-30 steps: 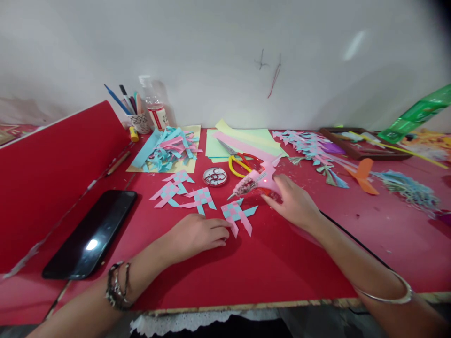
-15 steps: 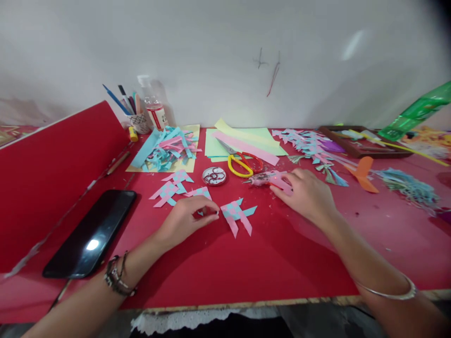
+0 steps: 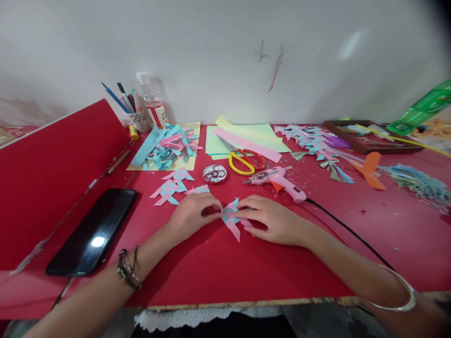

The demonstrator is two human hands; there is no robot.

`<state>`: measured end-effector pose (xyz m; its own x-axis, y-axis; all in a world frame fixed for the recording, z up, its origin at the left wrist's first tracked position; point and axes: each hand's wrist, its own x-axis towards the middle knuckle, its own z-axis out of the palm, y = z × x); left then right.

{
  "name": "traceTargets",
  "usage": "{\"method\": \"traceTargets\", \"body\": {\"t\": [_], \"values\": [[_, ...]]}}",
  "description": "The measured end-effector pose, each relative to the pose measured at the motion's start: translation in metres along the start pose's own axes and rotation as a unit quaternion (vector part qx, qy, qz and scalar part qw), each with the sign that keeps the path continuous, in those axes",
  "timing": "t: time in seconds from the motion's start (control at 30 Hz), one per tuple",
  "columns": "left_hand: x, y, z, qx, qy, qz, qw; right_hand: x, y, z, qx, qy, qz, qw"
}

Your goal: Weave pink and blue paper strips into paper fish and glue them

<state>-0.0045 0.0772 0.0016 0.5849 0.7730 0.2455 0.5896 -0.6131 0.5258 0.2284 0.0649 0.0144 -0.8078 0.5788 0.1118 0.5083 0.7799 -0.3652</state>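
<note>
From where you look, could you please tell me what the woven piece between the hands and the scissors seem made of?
Woven piece: probably matte paper, by its flat, crisp-edged strips.
Scissors: grey blades look metallic; smooth yellow and red handles, likely plastic.

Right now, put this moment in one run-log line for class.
left hand: fingertips at left edge of woven paper piece; right hand: fingers on same piece; pink glue gun: lying on red tabletop, unheld
</note>
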Motion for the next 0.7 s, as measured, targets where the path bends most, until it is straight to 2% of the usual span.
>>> {"method": "traceTargets", "body": {"t": [0.1,0.37,0.57,0.7], "values": [[0.000,-0.004,0.002,0.021,-0.006,0.028,0.999,0.000,-0.001,0.000,0.002,0.002,-0.001,1.000],[0.001,-0.007,0.004,0.035,-0.018,0.035,0.999,0.000,0.000,0.002,0.014,0.001,0.007,1.000],[-0.001,-0.006,-0.005,0.036,0.014,0.000,0.999,0.000,-0.001,-0.001,0.013,-0.003,0.010,1.000],[-0.003,-0.009,-0.011,0.036,-0.010,0.029,0.999,-0.001,-0.002,-0.001,0.010,0.001,0.009,1.000]]}}
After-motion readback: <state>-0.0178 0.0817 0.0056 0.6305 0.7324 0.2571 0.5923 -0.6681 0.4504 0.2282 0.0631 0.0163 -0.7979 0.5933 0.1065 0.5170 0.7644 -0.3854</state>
